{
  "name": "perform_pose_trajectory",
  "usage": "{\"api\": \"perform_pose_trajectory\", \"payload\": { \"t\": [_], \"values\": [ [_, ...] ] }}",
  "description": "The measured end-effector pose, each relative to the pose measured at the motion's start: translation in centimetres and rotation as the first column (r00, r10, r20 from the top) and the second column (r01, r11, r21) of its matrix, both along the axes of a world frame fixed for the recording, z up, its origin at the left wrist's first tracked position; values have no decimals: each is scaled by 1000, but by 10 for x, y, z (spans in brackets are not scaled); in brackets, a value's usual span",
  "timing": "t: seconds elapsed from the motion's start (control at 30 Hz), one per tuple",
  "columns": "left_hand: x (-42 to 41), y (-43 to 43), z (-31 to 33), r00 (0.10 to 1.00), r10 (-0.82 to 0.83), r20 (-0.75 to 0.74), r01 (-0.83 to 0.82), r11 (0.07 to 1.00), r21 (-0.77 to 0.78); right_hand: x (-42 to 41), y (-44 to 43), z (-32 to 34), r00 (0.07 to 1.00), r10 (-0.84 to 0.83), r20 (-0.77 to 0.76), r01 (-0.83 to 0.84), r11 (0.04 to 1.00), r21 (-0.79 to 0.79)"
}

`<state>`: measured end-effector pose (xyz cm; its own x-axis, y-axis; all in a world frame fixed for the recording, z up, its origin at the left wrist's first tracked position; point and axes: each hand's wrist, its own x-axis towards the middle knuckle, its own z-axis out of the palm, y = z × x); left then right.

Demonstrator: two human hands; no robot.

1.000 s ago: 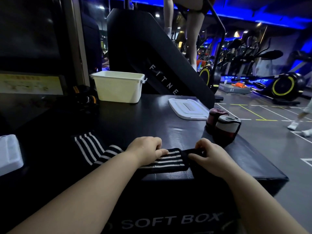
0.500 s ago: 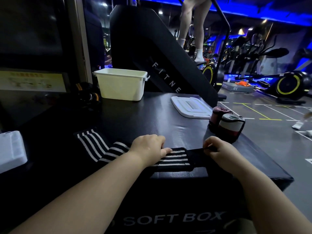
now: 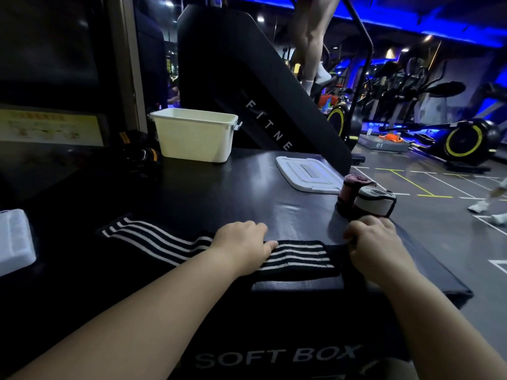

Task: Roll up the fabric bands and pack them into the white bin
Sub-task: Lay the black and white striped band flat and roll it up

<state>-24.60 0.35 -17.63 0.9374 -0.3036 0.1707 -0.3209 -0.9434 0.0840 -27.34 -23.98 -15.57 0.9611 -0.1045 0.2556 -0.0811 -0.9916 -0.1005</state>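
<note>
Lettering "SOFT BOX" fronts box [image 3: 247, 187] where left grip [image 3: 241, 242] and right grip [image 3: 375, 242] clutch striped band [image 3: 299, 256].

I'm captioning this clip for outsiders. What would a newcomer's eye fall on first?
Two hands at the near edge of the box work a black, white-striped band: the left hand holds it down, the right hand grips its right end. Behind stands the white bin; at the right a white lid lies beside two rolled bands.
</note>
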Motion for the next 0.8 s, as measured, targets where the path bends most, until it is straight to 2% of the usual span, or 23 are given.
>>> {"api": "perform_pose_trajectory", "payload": {
  "t": [0.07,0.13,0.27,0.43,0.6,0.8],
  "values": [
    [-1,1,-2,1000,3,6,-2,999,-40,1,23,0,975,144,172,-145,989,-4],
    [-2,2,-2,1000,9,15,-9,999,-47,3,49,-4,932,285,224,-298,954,29],
    [-5,4,-2,999,13,46,-10,998,-54,6,76,-20,932,363,22,-361,916,174],
    [-6,22,3,996,87,25,-88,995,37,13,75,-29,895,408,-181,-398,913,88],
    [-11,56,10,987,145,-63,-146,989,-2,15,74,-31,887,399,-232,-389,917,89],
    [-14,87,6,992,98,-81,-107,988,-111,13,70,-26,890,382,-247,-379,923,61]
  ]
}}
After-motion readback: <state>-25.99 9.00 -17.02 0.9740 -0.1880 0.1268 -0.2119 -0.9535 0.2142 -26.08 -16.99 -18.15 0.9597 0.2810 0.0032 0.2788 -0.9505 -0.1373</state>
